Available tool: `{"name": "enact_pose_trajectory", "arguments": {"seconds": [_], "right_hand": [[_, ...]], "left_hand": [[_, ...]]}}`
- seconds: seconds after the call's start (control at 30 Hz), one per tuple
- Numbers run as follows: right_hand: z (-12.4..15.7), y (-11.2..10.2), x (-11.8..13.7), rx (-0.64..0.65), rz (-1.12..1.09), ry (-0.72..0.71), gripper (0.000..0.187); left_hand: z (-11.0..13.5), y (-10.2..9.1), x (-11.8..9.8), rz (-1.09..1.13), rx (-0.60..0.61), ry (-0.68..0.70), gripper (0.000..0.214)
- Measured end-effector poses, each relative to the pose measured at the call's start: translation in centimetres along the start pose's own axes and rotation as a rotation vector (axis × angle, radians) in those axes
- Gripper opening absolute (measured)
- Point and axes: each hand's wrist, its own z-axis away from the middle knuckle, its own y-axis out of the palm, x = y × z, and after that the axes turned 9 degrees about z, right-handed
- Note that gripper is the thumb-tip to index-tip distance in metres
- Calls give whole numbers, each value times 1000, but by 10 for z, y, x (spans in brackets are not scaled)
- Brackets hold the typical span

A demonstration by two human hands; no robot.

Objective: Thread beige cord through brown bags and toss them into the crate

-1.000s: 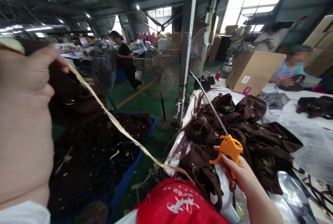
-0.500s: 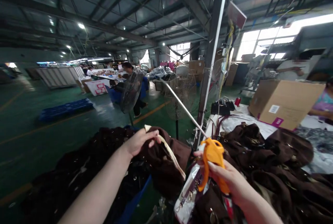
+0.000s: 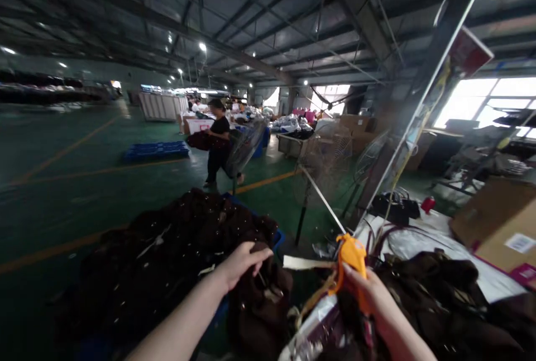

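Observation:
My left hand (image 3: 242, 263) grips the top of a dark brown bag (image 3: 259, 308) and holds it over a heap of brown bags (image 3: 167, 260) piled in a blue bin. A cream strip (image 3: 304, 263) sticks out to the right of that hand, toward the air gun. My right hand (image 3: 368, 294) is wrapped round the handle of an orange air gun (image 3: 352, 257), whose thin metal nozzle (image 3: 322, 199) points up and to the left. More brown bags (image 3: 439, 294) lie on the table under my right arm.
A steel post (image 3: 419, 109) rises beside the table. Standing fans (image 3: 322, 165) are behind the bin. A cardboard box (image 3: 498, 224) sits on the table at right. A person in black (image 3: 218, 143) carries a dark bundle across the green floor. Blue pallets (image 3: 154, 151) lie farther back.
My view has swung left and up. My left hand has lowered the brown bag toward the heap. The cream strip, which hung from that hand, now lies beside the air gun.

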Motion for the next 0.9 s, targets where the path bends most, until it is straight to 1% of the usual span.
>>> {"name": "enact_pose_trajectory", "arguments": {"seconds": [0.1, 0.2, 0.3, 0.37, 0.43, 0.5, 0.57, 0.6, 0.63, 0.7, 0.77, 0.8, 0.83, 0.9], "right_hand": [[4, -46, 31, -189, 93, -87, 44], [5, -80, 44, -321, 168, -103, 47], [7, -96, 42, -409, 298, -122, 51], [8, -98, 37, -385, 355, -102, 52], [8, -92, 30, -338, 367, -54, 52], [12, -80, 24, -319, 360, -9, 50], [20, -65, 21, -299, 321, 29, 48], [26, -57, 20, -259, 281, 54, 48], [32, -48, 20, -195, 234, 83, 48], [43, -31, 20, 2, 140, 135, 54], [50, -14, 17, 208, 81, 186, 60], [51, -6, 15, 272, 76, 198, 61], [52, 3, 12, 300, 91, 199, 60], [52, 17, 8, 286, 151, 172, 53]], "left_hand": [[1, -31, -1, -55, -147, 16, 47], [-2, -57, 3, -139, -233, 48, 48], [-4, -72, 7, -213, -250, 57, 56], [-5, -74, 9, -235, -241, 54, 58], [-7, -70, 8, -240, -227, 50, 57], [-7, -62, 7, -211, -200, 25, 52], [-7, -49, 5, -145, -141, -31, 56], [-7, -43, 4, -113, -100, -60, 60], [-7, -36, 3, -91, -49, -85, 64], [-7, -23, 2, -90, 66, -112, 67], [-8, -11, 0, -119, 197, -111, 62], [-9, -5, -2, -129, 259, -102, 57], [-10, 0, -3, -129, 308, -87, 53], [-11, 8, -4, -94, 349, -52, 48]]}}
